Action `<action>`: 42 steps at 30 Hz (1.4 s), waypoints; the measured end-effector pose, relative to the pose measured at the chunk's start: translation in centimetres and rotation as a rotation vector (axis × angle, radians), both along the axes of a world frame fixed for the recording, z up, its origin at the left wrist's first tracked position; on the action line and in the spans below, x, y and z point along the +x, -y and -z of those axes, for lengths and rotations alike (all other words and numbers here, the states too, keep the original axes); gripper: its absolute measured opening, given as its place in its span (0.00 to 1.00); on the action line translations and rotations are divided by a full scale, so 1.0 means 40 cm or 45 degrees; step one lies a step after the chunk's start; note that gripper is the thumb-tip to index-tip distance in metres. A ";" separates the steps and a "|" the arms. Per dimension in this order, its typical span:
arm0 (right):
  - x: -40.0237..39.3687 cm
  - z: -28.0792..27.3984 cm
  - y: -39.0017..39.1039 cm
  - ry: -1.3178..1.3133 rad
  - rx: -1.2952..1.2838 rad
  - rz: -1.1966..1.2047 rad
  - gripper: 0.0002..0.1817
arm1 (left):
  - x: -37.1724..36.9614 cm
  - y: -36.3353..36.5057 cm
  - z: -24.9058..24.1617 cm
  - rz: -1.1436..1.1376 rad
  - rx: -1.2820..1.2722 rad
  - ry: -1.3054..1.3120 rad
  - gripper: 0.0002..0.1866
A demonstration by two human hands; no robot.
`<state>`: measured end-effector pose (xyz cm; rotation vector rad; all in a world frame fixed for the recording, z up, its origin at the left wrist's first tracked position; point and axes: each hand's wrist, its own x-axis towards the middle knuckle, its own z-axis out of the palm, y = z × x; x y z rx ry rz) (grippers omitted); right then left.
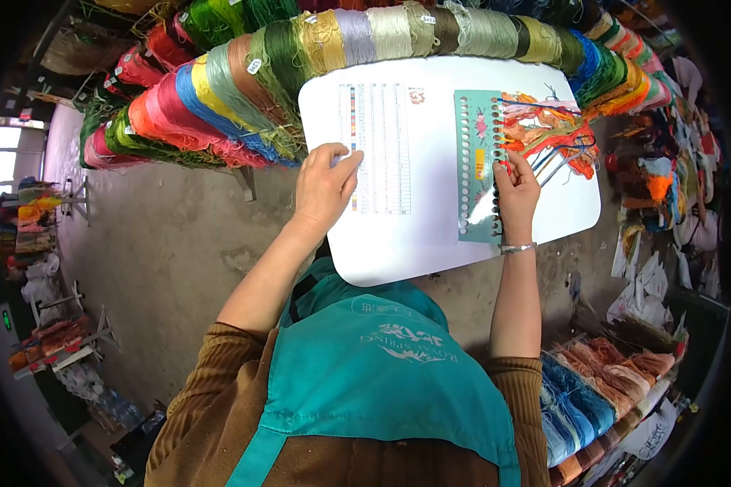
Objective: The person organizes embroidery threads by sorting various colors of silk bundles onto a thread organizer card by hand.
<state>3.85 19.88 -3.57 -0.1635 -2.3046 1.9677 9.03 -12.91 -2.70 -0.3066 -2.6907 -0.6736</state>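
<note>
A white board (398, 252) lies in front of me, bearing a printed colour chart (386, 154) and a green thread card (479, 215) with punched holes along both sides. Colourful embroidery threads (544, 126) fan out from the card's right edge, mostly red, orange and pink, with some dark blue. My left hand (325, 185) rests at the chart's left side, fingers bent and thumb apart, holding nothing visible. At the card's right edge my right hand (520, 195) is closed, thumb and fingers pinched at reddish thread by the holes. The fingertips partly hide that thread.
Thick rolls of coloured yarn (325, 40) hang on a rail behind the board, curving down on both sides. More skeins (577, 398) lie on a rack at lower right, and others (658, 187) hang at right. Grey concrete floor (179, 243) shows below.
</note>
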 end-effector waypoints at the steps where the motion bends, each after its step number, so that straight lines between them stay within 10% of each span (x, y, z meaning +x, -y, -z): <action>1: 0.000 -0.002 0.000 -0.001 -0.001 -0.001 0.18 | 0.001 -0.001 -0.004 -0.002 -0.010 0.011 0.15; 31: -0.015 0.001 -0.002 0.072 -0.081 -0.084 0.17 | -0.006 0.007 -0.023 0.112 -0.166 0.078 0.25; 42: 0.032 -0.134 0.158 0.085 0.555 -0.513 0.17 | -0.036 0.063 -0.042 0.328 -0.140 0.012 0.23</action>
